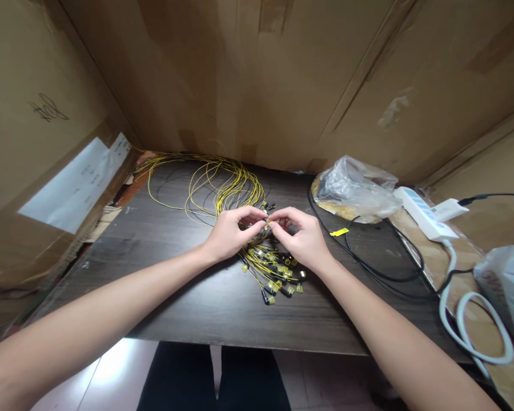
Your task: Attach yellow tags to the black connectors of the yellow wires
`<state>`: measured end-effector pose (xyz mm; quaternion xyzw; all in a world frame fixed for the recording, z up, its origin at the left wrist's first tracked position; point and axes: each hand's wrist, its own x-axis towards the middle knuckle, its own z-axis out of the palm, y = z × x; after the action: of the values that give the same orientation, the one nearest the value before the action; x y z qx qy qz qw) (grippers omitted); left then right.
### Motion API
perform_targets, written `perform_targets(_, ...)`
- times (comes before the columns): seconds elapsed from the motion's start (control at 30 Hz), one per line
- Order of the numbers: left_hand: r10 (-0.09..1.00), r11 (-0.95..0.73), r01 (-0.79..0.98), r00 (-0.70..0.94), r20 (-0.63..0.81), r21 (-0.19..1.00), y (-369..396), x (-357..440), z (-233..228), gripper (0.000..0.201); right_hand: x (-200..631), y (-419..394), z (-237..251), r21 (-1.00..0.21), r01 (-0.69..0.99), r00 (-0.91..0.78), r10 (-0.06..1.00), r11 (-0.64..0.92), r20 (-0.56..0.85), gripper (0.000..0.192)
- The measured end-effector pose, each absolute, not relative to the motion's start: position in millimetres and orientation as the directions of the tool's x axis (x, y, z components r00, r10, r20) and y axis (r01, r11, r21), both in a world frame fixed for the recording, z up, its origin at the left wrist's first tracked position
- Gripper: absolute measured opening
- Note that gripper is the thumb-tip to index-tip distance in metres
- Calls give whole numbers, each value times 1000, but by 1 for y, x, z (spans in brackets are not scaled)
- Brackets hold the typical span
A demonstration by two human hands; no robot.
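Observation:
A bundle of thin yellow cables (223, 185) lies coiled on the dark wooden table (167, 285). Their ends, with black connectors and yellow tags (276, 277), are gathered under my hands. My left hand (229, 234) and my right hand (302, 237) meet above that pile. Both pinch one small connector end (267, 220) between thumb and fingertips.
Cardboard walls (257, 74) enclose the table on three sides. A clear plastic bag (355, 188) lies at the right back, with a white power strip (424, 214), its white cord (466, 325) and a black cable (381, 268) beside it. A loose yellow tag (339, 232) rests near the bag.

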<state>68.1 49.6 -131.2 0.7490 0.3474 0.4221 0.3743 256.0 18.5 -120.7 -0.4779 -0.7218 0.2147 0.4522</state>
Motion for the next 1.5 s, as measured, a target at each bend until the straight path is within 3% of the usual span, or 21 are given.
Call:
perform_targets(0.63, 851, -444, 237, 414, 324, 864, 52, 67, -132, 14, 258, 19, -122, -674, 527, -178, 842, 518, 509, 7)
perform_targets(0.9, 829, -512, 249, 393, 398, 822, 46, 69, -129, 11, 255, 19, -124, -779, 444, -152, 894, 443, 422, 8)
perform_targets(1.2, 798, -567, 264, 411, 441, 780, 47, 67, -130, 12, 258, 20, -125, -610, 595, -276, 846, 523, 456, 9)
perform_targets(1.5, 752, -646, 303, 409, 517, 701, 47, 67, -129, 10, 257, 20, -124, -659, 565, -303, 868, 496, 393, 27)
